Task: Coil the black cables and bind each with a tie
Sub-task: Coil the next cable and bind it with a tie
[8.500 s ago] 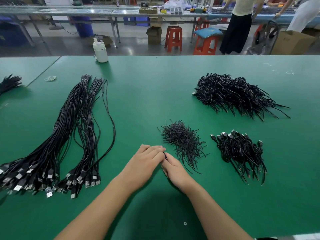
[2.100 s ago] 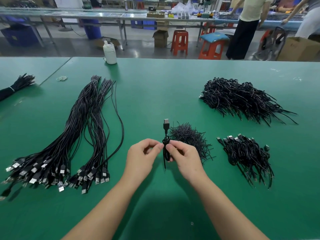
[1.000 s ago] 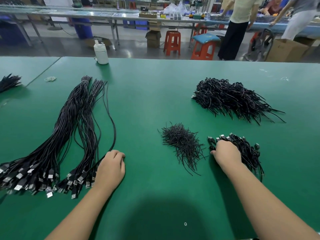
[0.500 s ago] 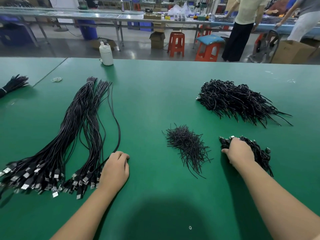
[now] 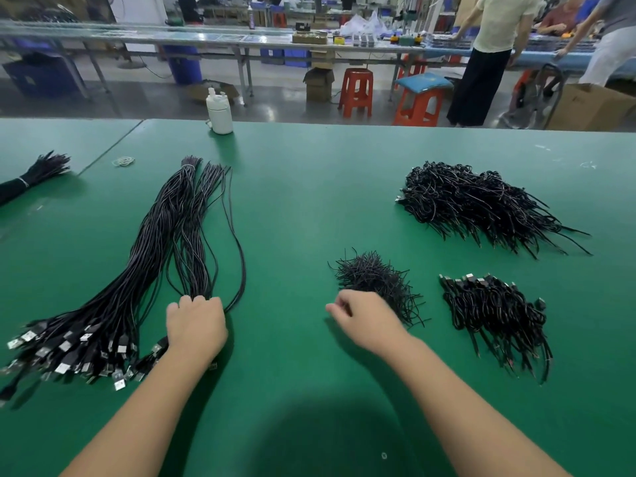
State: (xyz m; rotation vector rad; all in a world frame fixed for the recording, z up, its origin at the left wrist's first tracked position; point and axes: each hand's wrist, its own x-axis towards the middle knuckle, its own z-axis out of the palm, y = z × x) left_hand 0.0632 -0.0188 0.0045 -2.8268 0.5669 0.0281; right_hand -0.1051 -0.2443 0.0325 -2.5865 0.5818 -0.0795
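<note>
Long black cables lie straight on the left of the green table, their USB plugs fanned out toward me. My left hand rests on the right bundle just above the plugs, fingers curled down into the cables, and one loose cable loops out from under it. My right hand hovers at the near edge of the pile of short black ties, fingers curled and pointing left. Whether it holds a tie is hidden. A small pile of coiled, bound cables lies to its right.
A larger heap of bound cables sits at the back right. A white bottle stands at the far edge, with rubber bands and another tied bundle at the far left. People stand at benches beyond the table.
My right hand has left the small pile of bound cables and moved left to the near edge of the tie pile. My left hand has slid further onto the straight cables.
</note>
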